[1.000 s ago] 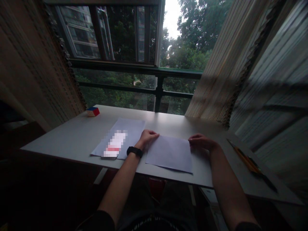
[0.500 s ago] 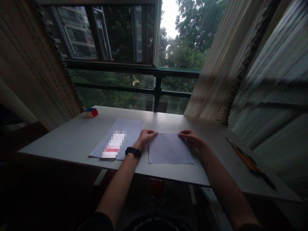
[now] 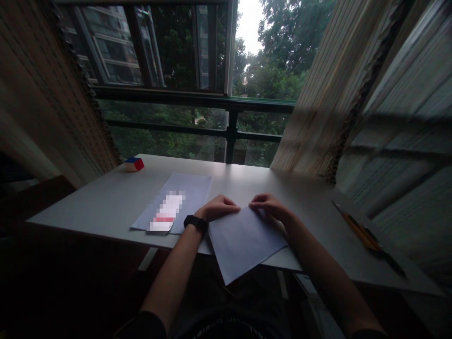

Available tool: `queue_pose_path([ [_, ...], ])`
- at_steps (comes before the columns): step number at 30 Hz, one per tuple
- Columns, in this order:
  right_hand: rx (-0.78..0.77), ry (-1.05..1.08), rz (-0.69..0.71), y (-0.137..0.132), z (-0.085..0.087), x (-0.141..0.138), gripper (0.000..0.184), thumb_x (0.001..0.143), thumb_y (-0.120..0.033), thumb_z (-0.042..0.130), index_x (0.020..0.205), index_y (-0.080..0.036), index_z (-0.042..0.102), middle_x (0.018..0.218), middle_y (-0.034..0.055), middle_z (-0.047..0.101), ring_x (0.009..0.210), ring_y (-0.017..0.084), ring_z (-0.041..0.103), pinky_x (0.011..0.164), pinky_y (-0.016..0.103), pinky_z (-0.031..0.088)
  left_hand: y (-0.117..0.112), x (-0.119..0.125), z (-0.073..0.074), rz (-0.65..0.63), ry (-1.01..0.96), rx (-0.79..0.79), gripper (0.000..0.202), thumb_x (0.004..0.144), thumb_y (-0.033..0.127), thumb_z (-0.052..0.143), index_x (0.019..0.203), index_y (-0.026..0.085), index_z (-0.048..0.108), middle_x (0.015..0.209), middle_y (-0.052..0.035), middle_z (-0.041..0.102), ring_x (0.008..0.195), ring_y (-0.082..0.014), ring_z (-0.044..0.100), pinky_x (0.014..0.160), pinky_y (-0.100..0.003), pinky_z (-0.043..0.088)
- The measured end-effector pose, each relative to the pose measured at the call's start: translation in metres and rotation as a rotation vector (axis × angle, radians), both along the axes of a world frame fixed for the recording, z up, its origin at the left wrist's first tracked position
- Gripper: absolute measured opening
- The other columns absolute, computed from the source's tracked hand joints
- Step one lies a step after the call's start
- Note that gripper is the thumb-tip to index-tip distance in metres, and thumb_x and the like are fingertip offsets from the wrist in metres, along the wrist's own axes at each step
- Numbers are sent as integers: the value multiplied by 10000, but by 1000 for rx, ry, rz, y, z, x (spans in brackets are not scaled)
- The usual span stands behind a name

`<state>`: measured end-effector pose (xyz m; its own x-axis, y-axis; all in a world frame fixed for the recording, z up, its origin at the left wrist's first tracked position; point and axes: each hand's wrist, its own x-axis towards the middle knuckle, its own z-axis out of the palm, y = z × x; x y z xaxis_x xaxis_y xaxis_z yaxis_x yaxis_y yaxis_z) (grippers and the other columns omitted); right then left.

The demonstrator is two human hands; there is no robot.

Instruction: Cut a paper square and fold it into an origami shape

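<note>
A white sheet of paper (image 3: 245, 242) lies turned at an angle in front of me, one corner hanging past the table's front edge. My left hand (image 3: 221, 207), with a black band on its wrist, pinches the paper close to its far corner. On the other side of that corner, my right hand (image 3: 270, 205) pinches the paper too, and the fingertips of both hands are a short gap apart. To the left, another white sheet (image 3: 192, 193) lies flat, with a phone-like flat object (image 3: 165, 212), blurred by pixelation, on top of it.
The white table (image 3: 99, 202) stands against a window with dark rails (image 3: 231, 134). A puzzle cube (image 3: 134, 164) sits at its far left corner. Toward the right edge lie a yellow-orange cutter-like tool (image 3: 360, 230) and dark slim tools. Curtains (image 3: 307, 108) hang at both sides.
The paper has turned from lying square to lying cornerwise, its near corner now past the table edge. Both hands have come closer together and slightly nearer to me.
</note>
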<state>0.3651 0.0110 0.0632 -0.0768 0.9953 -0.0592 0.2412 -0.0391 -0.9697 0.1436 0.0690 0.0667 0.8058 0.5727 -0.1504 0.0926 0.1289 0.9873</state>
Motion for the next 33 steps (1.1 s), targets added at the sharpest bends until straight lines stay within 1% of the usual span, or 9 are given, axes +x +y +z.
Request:
queue_pose_path([
  [3, 46, 43, -31, 1, -1, -2, 290, 537, -370, 741, 678, -131, 657, 645, 18, 612, 623, 119, 519, 615, 247, 369, -1, 0, 1, 1, 15, 2, 279, 583, 369, 727, 629, 99, 678, 525, -26, 578, 446, -79, 446, 426, -213, 287],
  [8, 64, 40, -57, 2, -1, 0, 297, 539, -370, 743, 687, -126, 662, 644, 24, 619, 625, 123, 525, 626, 255, 376, -1, 0, 2, 9, 14, 35, 268, 594, 331, 714, 722, 96, 700, 628, -61, 634, 533, -115, 511, 464, -217, 331],
  [10, 75, 38, -58, 2, -1, 1, 294, 541, -369, 743, 685, -126, 663, 645, 25, 621, 624, 122, 527, 623, 254, 376, 0, 1, 1, 11, 18, 46, 252, 596, 313, 709, 720, 94, 701, 636, -59, 637, 547, -114, 509, 476, -214, 335],
  [15, 83, 35, -86, 3, 0, 10, 292, 536, -381, 745, 670, -135, 666, 627, 20, 621, 604, 120, 525, 597, 250, 368, 5, 3, -2, 29, 14, 52, 212, 576, 262, 705, 681, 77, 691, 591, -34, 604, 533, -90, 476, 473, -198, 301],
  [19, 95, 49, -141, 2, 4, 20, 279, 523, -372, 754, 652, -141, 665, 622, 19, 618, 602, 121, 525, 589, 248, 364, 8, 4, -5, 46, 24, 93, 200, 589, 257, 681, 660, 70, 682, 510, -2, 534, 463, -59, 388, 426, -198, 225],
  [22, 104, 51, -174, 1, 6, 27, 281, 510, -372, 759, 641, -142, 665, 615, 20, 615, 594, 120, 524, 586, 251, 360, 9, 4, -7, 53, 43, 118, 195, 594, 256, 670, 652, 70, 678, 476, 15, 496, 437, -48, 351, 418, -200, 211],
  [26, 93, 54, -214, 0, 6, 38, 293, 496, -379, 765, 637, -143, 664, 612, 22, 616, 591, 122, 525, 579, 254, 356, 11, 3, -7, 64, 46, 124, 193, 589, 252, 672, 662, 74, 675, 526, -6, 544, 472, -66, 425, 432, -193, 272],
  [29, 85, 61, -247, -2, 5, 47, 303, 480, -380, 773, 633, -142, 663, 629, 29, 623, 604, 126, 531, 581, 255, 358, 10, 3, -6, 56, 64, 95, 206, 590, 266, 682, 670, 78, 669, 534, -13, 562, 466, -79, 473, 437, -196, 336],
  [33, 70, 96, -296, -3, 2, 59, 311, 465, -377, 781, 637, -146, 664, 621, 23, 616, 601, 122, 530, 579, 254, 362, 9, 2, -5, 36, 82, 27, 238, 598, 291, 691, 712, 85, 659, 568, -40, 611, 501, -127, 571, 508, -242, 447],
])
